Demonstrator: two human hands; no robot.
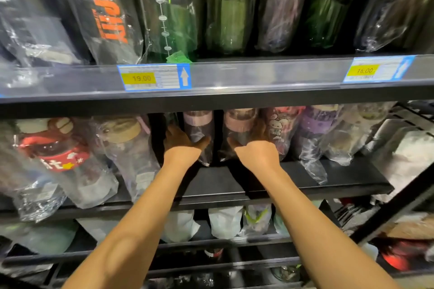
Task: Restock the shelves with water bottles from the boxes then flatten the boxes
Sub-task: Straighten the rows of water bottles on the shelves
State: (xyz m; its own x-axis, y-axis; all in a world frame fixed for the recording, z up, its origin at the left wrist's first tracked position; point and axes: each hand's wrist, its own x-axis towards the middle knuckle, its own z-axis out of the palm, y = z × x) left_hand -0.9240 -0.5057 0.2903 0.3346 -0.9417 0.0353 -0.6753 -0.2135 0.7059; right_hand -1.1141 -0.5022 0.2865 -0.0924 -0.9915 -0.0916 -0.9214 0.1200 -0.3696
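Both my arms reach into the middle shelf (pixel 305 178). My left hand (pixel 183 144) grips a plastic-wrapped bottle with a pink lid (pixel 199 129), thumb across its front. My right hand (pixel 256 150) grips a second pink-lidded wrapped bottle (pixel 239 124) right beside it. Both bottles stand upright at the back of the shelf, their tops partly hidden under the shelf above. No boxes are in view.
Wrapped bottles fill the shelf on both sides, a red-lidded one (pixel 54 148) to the left and a cartoon-printed one (pixel 279 126) to the right. Dark bottles stand on the upper shelf above price tags (pixel 153 76). Lower shelves hold pale bottles (pixel 225 220). A black rack (pixel 411 122) stands at the right.
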